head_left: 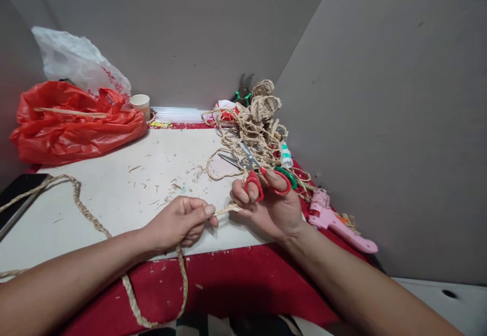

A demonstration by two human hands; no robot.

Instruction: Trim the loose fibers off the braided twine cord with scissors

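Note:
My left hand [182, 222] pinches a braided straw cord [224, 210] near its end. The cord's tip reaches across to the lower fingers of my right hand [272, 206]. That hand also holds scissors [250, 158] by their red handles, with thumb and fingers in the loops. The blades stand apart and point up and to the left, over the coiled cord, away from the tip. From below my left hand the cord hangs in a loop over the red cloth, passes behind my forearm and runs on across the white board to the left.
A tangled heap of straw cord [262, 123] lies at the back right, near green-handled pliers [243, 95]. A pink glue gun [340, 222] is at right. Back left are a red plastic bag [76, 130] and a paper cup [140, 105]. Scraps litter the white board [125, 189].

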